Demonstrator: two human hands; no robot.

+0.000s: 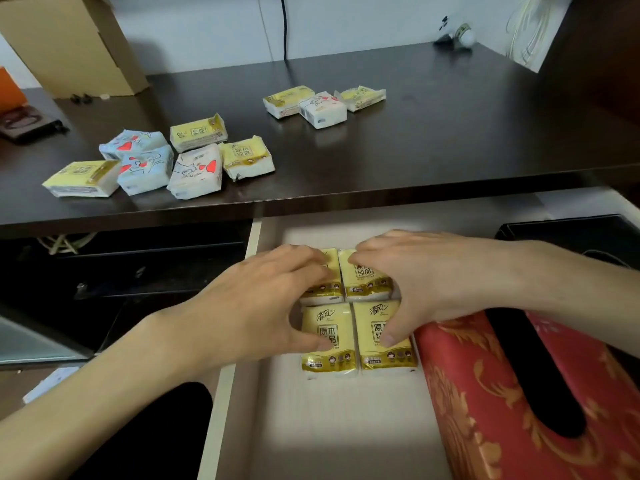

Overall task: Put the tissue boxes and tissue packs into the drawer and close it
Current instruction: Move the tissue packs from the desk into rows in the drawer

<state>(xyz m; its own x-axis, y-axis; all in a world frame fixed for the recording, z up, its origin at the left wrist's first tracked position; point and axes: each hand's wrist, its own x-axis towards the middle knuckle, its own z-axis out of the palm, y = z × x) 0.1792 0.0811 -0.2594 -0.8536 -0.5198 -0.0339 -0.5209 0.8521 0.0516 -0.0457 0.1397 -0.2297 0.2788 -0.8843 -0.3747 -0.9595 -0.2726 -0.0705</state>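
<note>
Open drawer (pixel 263 427) below the desk (pixel 415 140), with 4 yellow packs (pixel 329 337) laid flat in a 2-by-2 block on its pale floor. The left hand (pixel 256 303) and right hand (pixel 426 275) bracket this block from either side: fingers spread flat over the 2 rear packs, thumbs pressing on the 2 front ones. Neither hand is closed around a pack; both press and square them, apparently to seat the packs edge to edge and save floor space.

The block sits just beside a red box (pixel 485 393) with gold floral pattern and a dark oval slot, which occupies the drawer's right side. A black box (pixel 571 233) lies behind it, partly hidden by the right forearm.

The packs are soft, plastic-wrapped rectangles, pale yellow with a gold band at the near end and printed characters facing up.

On the desk remain 6 packs (pixel 156 161) at left, yellow and heart-printed, and 3 packs (pixel 322 105) farther back. By this count, the filling is judged well short of done, and the drawer is not yet closed.
</note>
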